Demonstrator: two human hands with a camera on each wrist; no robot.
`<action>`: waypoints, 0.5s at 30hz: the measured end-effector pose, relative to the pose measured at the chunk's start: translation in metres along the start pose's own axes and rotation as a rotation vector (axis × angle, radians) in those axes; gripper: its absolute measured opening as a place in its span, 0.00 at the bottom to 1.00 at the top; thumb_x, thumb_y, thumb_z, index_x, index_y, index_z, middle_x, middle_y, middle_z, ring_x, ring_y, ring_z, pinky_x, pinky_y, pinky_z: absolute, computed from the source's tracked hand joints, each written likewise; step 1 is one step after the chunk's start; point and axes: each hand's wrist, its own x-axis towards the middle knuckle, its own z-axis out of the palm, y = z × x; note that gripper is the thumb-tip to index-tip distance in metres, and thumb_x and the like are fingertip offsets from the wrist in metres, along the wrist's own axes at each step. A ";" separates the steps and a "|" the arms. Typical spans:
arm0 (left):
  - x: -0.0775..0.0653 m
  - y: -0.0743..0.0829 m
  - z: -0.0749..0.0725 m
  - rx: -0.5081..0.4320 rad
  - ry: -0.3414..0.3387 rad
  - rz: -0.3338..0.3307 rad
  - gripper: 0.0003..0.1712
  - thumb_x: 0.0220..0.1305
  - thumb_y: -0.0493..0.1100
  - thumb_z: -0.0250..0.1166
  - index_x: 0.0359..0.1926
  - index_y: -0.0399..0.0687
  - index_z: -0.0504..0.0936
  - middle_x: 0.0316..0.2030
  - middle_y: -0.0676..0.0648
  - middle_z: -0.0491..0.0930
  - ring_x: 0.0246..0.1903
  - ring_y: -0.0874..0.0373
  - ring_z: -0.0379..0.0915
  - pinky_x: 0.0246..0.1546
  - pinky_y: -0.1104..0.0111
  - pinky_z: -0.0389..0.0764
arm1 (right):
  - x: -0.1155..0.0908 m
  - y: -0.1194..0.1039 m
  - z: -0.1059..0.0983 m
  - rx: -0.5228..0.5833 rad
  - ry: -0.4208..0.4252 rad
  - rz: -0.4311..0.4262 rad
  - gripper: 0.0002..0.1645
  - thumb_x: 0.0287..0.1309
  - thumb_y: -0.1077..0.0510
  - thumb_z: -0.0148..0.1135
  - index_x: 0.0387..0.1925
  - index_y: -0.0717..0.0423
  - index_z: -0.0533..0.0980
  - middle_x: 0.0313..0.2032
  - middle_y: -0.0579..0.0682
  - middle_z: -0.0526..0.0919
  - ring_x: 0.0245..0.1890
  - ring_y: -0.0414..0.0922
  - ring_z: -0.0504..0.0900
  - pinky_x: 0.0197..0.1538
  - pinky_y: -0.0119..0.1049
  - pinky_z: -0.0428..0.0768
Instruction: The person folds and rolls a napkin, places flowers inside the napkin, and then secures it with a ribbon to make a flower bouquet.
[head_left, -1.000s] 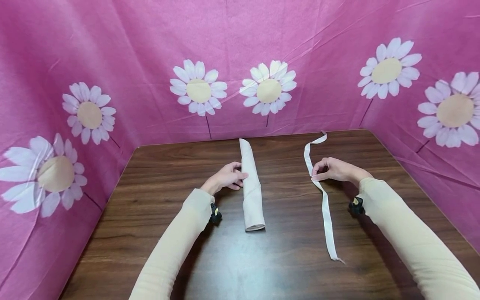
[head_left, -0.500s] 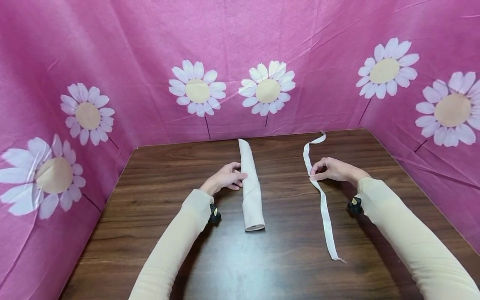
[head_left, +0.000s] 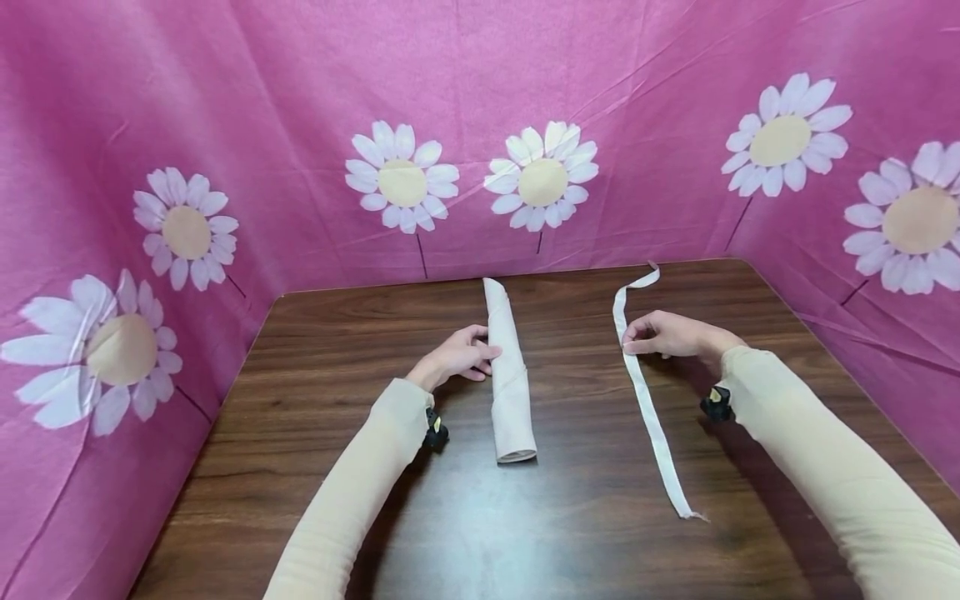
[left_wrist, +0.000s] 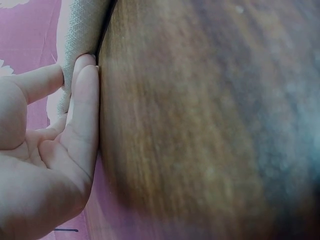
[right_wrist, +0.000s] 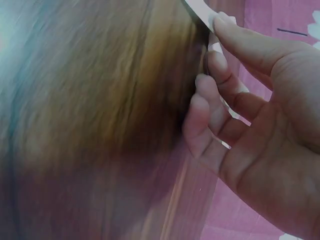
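Ribbon [head_left: 655,428] straightened, right hand [head_left: 670,335] pinching it; left hand [head_left: 456,355] pinches cloth roll [head_left: 512,392], cropped in left wrist view.

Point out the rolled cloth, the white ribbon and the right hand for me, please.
Rolled cloth [head_left: 512,379]: head view, midway along the roll.
White ribbon [head_left: 642,393]: head view, about midway along the strip.
Right hand [head_left: 669,333]: head view, middle of the hand.

We see pink daisy-printed cloth [head_left: 300,83] at twelve o'clock, brown wood-grained bench [head_left: 573,408], beige roll [head_left: 512,383], white ribbon [head_left: 657,433] at its three.
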 end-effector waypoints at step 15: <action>0.004 -0.002 -0.002 -0.018 0.000 -0.002 0.35 0.70 0.41 0.66 0.72 0.41 0.62 0.42 0.45 0.78 0.31 0.57 0.79 0.32 0.67 0.84 | 0.032 -0.055 -0.005 0.018 0.089 -0.080 0.12 0.73 0.56 0.60 0.46 0.61 0.81 0.34 0.58 0.82 0.34 0.52 0.80 0.34 0.42 0.82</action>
